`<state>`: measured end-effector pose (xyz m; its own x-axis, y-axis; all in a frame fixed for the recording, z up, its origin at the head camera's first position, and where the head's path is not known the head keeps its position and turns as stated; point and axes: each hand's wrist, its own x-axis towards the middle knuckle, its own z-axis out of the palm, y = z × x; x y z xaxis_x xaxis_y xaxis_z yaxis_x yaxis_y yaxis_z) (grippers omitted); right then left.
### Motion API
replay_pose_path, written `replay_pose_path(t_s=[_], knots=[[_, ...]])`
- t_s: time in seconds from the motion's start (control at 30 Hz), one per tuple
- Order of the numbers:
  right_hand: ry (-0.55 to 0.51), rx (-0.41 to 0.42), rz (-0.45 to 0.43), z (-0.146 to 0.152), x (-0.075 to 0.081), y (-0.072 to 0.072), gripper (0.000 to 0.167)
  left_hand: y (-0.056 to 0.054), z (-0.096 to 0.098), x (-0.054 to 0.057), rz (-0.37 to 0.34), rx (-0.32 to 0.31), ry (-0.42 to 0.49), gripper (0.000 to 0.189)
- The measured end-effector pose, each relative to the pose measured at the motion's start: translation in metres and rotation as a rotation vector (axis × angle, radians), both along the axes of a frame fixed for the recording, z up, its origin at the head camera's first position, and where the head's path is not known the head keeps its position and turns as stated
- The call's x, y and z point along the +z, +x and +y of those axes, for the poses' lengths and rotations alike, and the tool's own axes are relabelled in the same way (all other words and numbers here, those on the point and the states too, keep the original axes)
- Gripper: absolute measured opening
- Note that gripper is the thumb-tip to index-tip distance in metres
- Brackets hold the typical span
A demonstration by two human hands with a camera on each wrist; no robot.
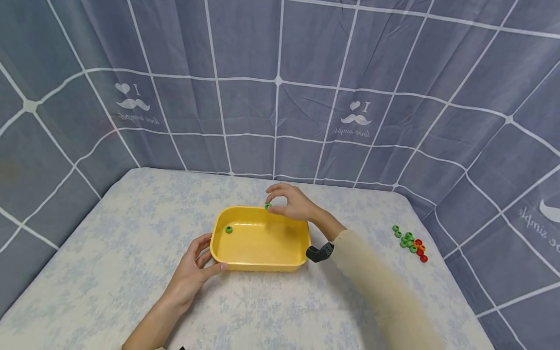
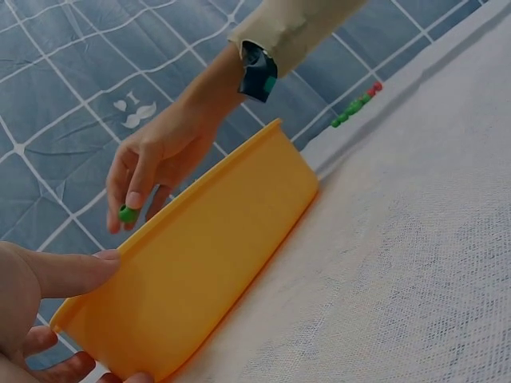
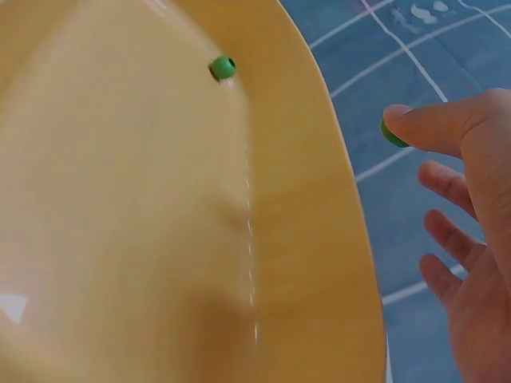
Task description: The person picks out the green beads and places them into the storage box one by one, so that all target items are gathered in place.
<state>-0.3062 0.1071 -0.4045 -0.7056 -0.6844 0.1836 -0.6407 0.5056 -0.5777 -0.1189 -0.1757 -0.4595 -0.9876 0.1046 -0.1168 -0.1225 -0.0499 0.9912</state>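
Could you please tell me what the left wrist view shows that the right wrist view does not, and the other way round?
Only the left wrist view shows the left hand, the outer wall of the yellow tray, a dark wristband and a distant cluster of green and red beads.

Only the right wrist view shows the tray's inside, with one loose green bead.

Both show the tray, the right hand holding another green bead, and blue cloth.
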Motion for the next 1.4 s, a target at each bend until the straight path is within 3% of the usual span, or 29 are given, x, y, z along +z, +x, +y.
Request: replay_pose_path(t_s=[0.3, 0.73, 1.07, 1.4], knots=[[0.042, 0.083, -0.001, -0.031, 0.001, 0.001, 0.013, -0.002, -0.001, -0.003, 0.001, -0.012, -0.007, 0.091], [0.106, 0.14, 0.007, -0.061, -0.002, 0.0, 0.021, -0.003, -0.001, -0.003, -0.003, -0.022, -0.011, 0.089], [0.117, 0.091, 0.004, -0.046, -0.002, 0.001, 0.022, -0.002, 0.0, -0.004, -0.01, -0.008, -0.015, 0.089], [0.074, 0.019, -0.007, -0.01, 0.001, 0.0, 0.019, 0.0, 0.001, -0.001, 0.007, 0.005, -0.017, 0.091]])
